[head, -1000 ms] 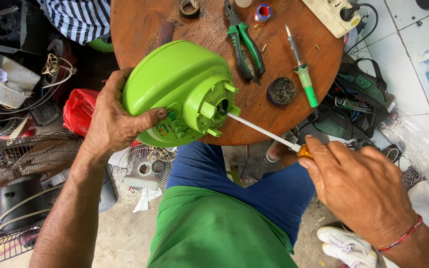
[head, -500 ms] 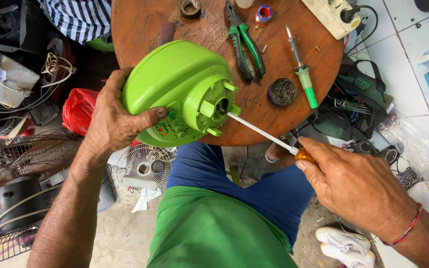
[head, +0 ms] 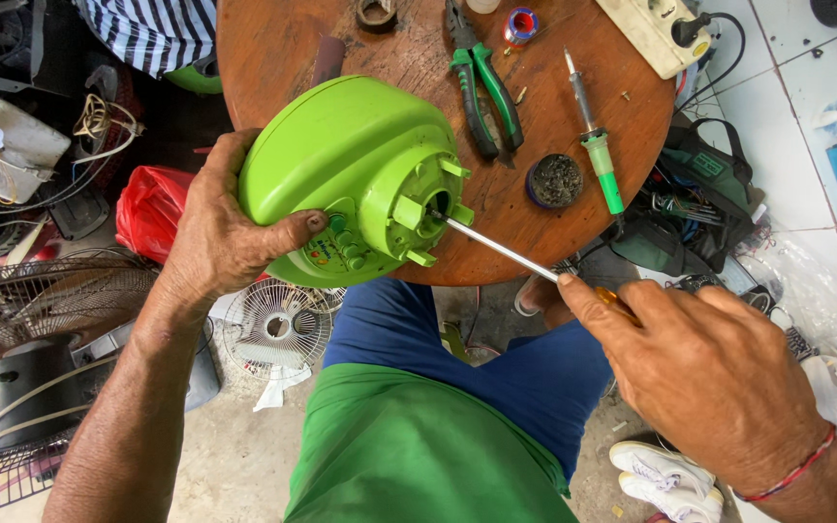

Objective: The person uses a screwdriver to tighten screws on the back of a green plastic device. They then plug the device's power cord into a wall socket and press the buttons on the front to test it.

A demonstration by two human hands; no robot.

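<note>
The fingers of the right hand point(head: 719, 378) are closed tight around the orange handle of a screwdriver point(head: 506, 254), and compared with a second ago that hand has slid a little lower and further right, drawing the handle back while the thin steel shaft keeps its line; the tip is still seated in the round opening at the middle of the green fan housing point(head: 356, 174), just ahead of those fingers. I judge the blade is working on a fastener deep in that hub, though the tip itself is hidden, so I cannot tell whether anything has come loose. The left hand point(head: 220, 237) has not shifted: its fingers wrap the rim of the housing, thumb pressed beside the row of small buttons, bracing it tilted against the edge of the round wooden surface point(head: 273, 39). Beyond the screwdriver fingers, on that surface, lie green-handled pliers point(head: 481, 77), a green soldering iron point(head: 595, 145) and a small dark round tin point(head: 554, 181), all untouched and well apart from both hands. A white power strip point(head: 651, 29) sits at the far edge. Off past the left fingers, a wire fan guard point(head: 278, 324) lies on the floor.
</note>
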